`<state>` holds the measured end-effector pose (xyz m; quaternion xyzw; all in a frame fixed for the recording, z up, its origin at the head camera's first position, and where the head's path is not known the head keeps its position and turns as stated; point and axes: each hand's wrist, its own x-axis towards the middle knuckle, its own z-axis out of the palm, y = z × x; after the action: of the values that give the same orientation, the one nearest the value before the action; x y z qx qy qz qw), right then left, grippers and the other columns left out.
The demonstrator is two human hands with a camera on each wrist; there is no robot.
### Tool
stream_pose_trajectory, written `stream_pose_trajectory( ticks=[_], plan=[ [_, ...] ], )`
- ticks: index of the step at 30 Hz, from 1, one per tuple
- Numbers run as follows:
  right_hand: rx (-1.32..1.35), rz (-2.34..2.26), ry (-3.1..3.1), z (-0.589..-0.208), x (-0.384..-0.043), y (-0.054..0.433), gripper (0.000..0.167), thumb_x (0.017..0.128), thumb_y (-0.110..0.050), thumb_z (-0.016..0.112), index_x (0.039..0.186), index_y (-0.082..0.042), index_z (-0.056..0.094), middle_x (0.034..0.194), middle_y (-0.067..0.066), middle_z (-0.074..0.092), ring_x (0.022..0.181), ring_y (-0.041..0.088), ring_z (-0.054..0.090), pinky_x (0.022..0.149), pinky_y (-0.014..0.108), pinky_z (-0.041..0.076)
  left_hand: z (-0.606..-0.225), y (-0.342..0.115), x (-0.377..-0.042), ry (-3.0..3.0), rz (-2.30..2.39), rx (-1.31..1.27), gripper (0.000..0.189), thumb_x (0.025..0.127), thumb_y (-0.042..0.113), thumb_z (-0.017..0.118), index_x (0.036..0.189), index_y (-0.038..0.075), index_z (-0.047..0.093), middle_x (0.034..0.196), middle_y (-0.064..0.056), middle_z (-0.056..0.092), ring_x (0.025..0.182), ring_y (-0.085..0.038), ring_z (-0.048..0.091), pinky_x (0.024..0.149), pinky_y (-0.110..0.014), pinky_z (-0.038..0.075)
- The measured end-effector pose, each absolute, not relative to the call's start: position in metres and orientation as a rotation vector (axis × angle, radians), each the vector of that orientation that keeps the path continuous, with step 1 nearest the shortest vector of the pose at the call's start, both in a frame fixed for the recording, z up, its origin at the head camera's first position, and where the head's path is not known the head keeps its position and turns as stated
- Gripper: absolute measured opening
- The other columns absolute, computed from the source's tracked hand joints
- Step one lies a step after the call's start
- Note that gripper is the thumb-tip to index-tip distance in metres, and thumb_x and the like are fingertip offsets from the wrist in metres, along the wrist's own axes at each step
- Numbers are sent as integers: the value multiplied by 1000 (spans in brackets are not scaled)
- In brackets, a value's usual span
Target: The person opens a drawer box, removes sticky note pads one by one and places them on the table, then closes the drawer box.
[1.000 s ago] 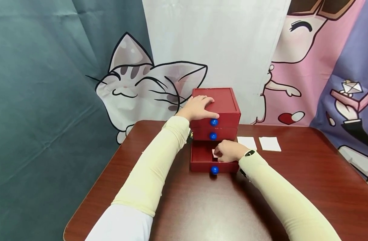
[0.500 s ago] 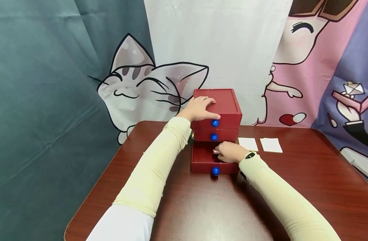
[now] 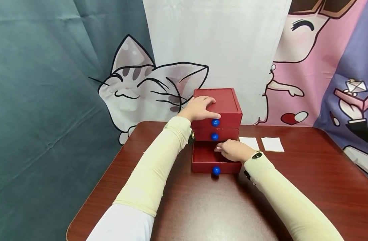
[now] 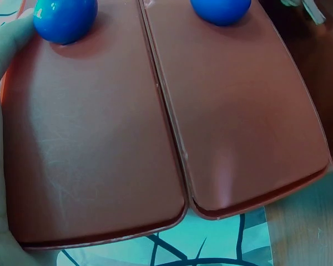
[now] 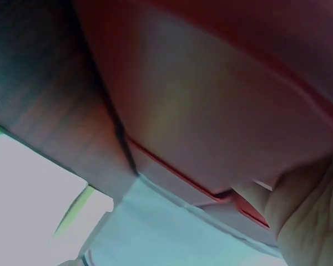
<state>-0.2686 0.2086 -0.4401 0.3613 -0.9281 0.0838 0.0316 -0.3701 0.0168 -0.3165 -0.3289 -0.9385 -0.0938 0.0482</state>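
A red chest of drawers (image 3: 220, 100) with blue knobs stands on the table, its bottom drawer (image 3: 205, 167) pulled out. My left hand (image 3: 199, 108) rests spread on the chest's top left, thumb reaching over the front edge beside the top knob (image 3: 215, 123). The left wrist view shows the upper drawer front (image 4: 100, 138) close beside that thumb. Above the pulled-out drawer, my right hand (image 3: 236, 150) pinches a small, flat, pale pink piece (image 3: 218, 149) between thumb and fingers; its kind cannot be made out. In the right wrist view this hand (image 5: 305, 216) is partly cut off.
Two white square pads of paper, one (image 3: 249, 143) near the chest and another (image 3: 272, 144) farther right, lie on the brown table (image 3: 307, 174). A printed cloth backdrop (image 3: 220, 43) hangs behind. The pulled-out drawer's blue knob (image 3: 216, 170) juts toward me.
My right hand has shifted slightly right within the drawer area, and the pink piece in its fingers has tilted and moved a little right and up. My left hand has stayed put.
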Motion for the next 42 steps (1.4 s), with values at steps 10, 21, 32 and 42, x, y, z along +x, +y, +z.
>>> stream_pose_trajectory(
  ticks=[10, 21, 32, 42],
  plan=[
    [1005, 406, -2825, -429, -254, 216, 35, 94, -2, 56, 126, -5, 69, 118, 4, 74, 103, 26, 72, 91, 45, 55, -317, 14, -371, -2855, -301, -993, 77, 85, 73, 57, 147, 28, 47, 156, -1, 40, 145, -21, 31, 122, -49, 17],
    [885, 647, -2727, -438, -241, 232, 32, 95, -5, 59, 126, -6, 67, 95, 2, 71, 77, 17, 62, 77, 41, 54, -322, 14, -370, -2883, -314, -997, 80, 85, 73, 57, 149, 27, 46, 156, -1, 40, 146, -20, 30, 123, -49, 16],
    [774, 983, -2661, -421, -233, 270, 36, 97, 1, 51, 127, -11, 68, 103, 8, 72, 77, 17, 64, 67, 31, 58, -319, 18, -372, -2868, -293, -998, 80, 85, 75, 57, 149, 28, 46, 156, 1, 40, 147, -19, 29, 123, -48, 15],
    [575, 899, -2665, -420, -229, 308, 35, 96, 0, 49, 122, -9, 70, 103, 11, 73, 79, 22, 61, 67, 29, 52, -319, 17, -373, -2860, -297, -1008, 79, 85, 74, 58, 148, 28, 46, 155, 0, 41, 145, -19, 31, 122, -46, 17]
  ],
)
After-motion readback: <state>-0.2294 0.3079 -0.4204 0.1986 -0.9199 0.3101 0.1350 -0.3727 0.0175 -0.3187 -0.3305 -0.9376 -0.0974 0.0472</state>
